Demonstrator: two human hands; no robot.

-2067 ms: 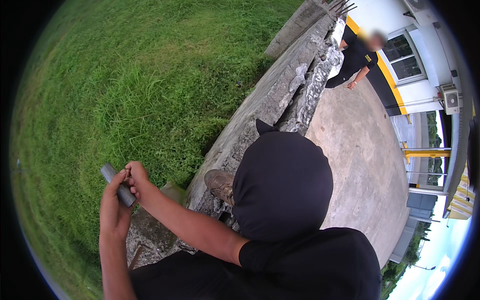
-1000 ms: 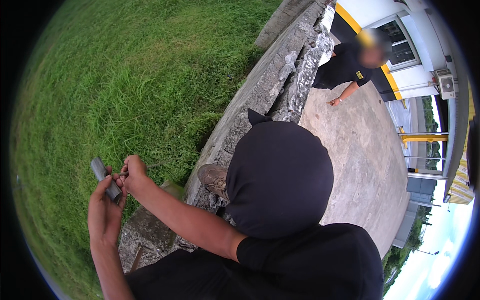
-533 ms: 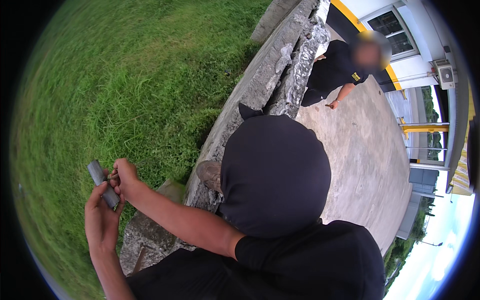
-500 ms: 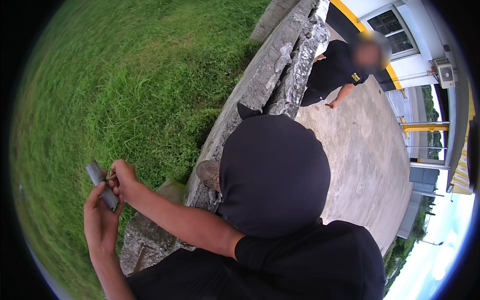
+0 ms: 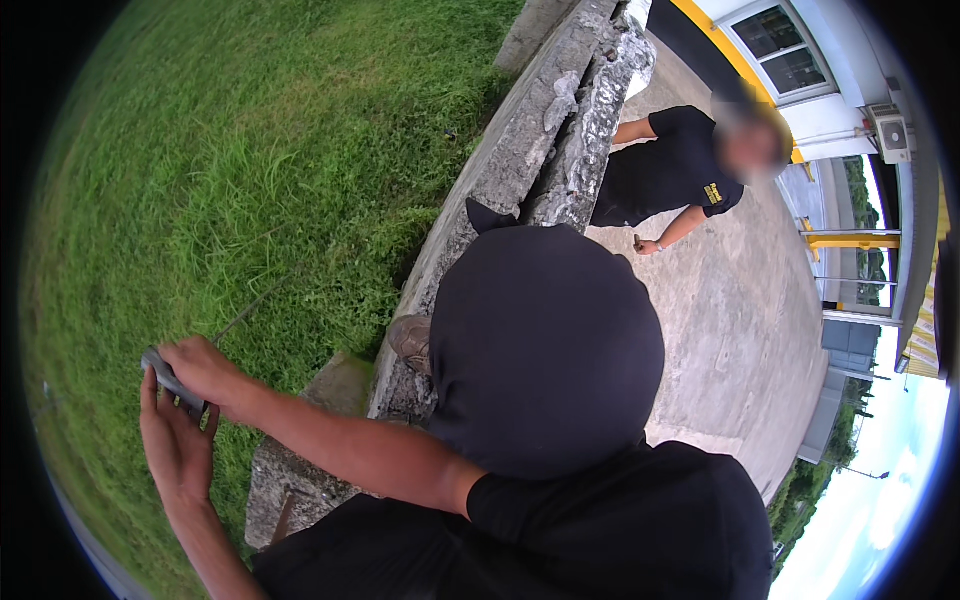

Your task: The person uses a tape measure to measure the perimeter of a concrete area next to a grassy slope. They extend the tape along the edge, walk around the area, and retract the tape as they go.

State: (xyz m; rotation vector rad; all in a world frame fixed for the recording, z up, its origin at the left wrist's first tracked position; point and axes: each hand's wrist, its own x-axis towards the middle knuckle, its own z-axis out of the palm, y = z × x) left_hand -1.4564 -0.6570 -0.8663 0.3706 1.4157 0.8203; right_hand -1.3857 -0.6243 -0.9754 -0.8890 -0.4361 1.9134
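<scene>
My left hand is closed round a short grey bar-shaped piece, with the fingers along its lower side. Over the bar's near end comes my right hand, fingers curled and partly hidden, so what they grip is hard to make out. A thin dark rod-like strip runs from beside the right hand out over the grass. Whether the right hand holds that strip, I cannot tell. Both hands are close together at the lower left.
Grass lies beyond a broken concrete wall. My knee in black cloth and a brown shoe are by the wall. A co-worker in a black shirt is on the concrete floor, holding a small object.
Both hands have moved a little left with the grey bar, which has tilted. The right hand now covers more of it, and the dark strip shows clearly. The co-worker has shifted toward me.
</scene>
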